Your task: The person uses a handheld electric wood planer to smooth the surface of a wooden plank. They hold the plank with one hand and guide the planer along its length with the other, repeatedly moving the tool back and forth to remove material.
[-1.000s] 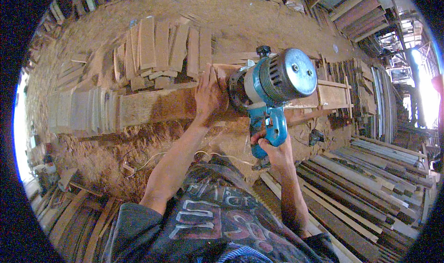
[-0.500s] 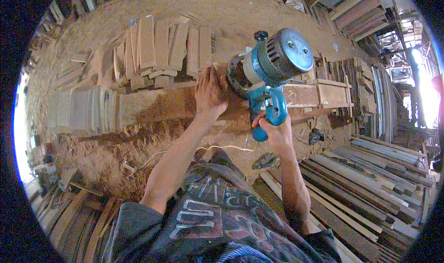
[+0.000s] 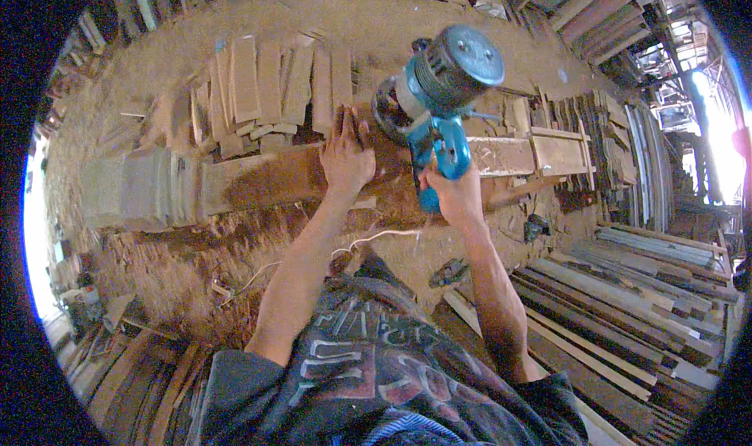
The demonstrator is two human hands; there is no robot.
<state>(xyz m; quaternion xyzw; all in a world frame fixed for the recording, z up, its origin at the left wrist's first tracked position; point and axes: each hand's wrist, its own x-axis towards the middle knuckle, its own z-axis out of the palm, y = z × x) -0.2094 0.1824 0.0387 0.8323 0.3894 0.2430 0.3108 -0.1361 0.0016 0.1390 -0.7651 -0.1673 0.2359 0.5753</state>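
Observation:
A teal and dark router (image 3: 439, 85) with a looped handle sits over the long wooden beam in front of me, tilted away to the upper right. My right hand (image 3: 457, 191) is wrapped round its handle. Just left of the router's round base, my left hand (image 3: 347, 154) lies flat with its fingers stretched forward, near a reddish-brown piece of wood. Under both hands runs the wooden beam (image 3: 274, 175). The router's bit and the spot where it meets the wood are hidden by the base.
A stack of cut boards (image 3: 129, 183) rests on the beam's left end. Behind stand several leaning boards (image 3: 270, 81). A white cord (image 3: 384, 233) trails over the sawdust-covered ground near my feet. Long timber strips (image 3: 595, 305) lie at the lower right.
The router has shifted left and farther from me, with my right hand moving along. My left hand's fingers are slightly more spread, and the whole view has moved a little.

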